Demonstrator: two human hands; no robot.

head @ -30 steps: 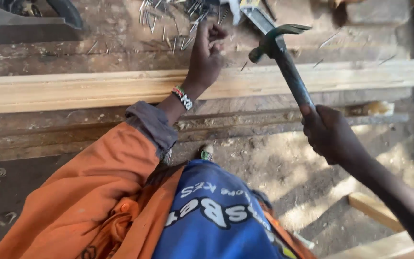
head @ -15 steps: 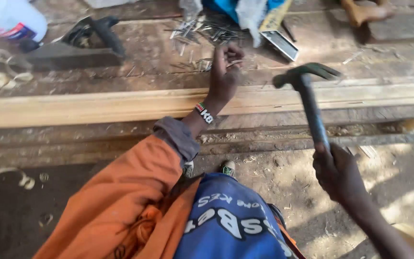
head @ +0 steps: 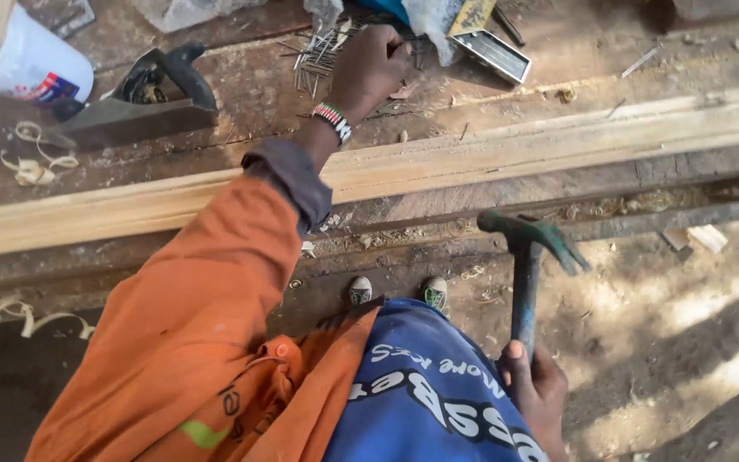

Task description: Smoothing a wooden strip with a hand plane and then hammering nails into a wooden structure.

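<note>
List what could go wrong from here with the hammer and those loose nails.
The left hand reaches into the loose pile of thin metal nails; their points could prick the fingers. The right hand holds the green-headed claw hammer low by the handle end, so it might slip or knock the long pale wooden plank.

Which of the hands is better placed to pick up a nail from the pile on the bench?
Left. The left hand already rests on the pile of nails, while the right hand is low, gripping the hammer.
</note>
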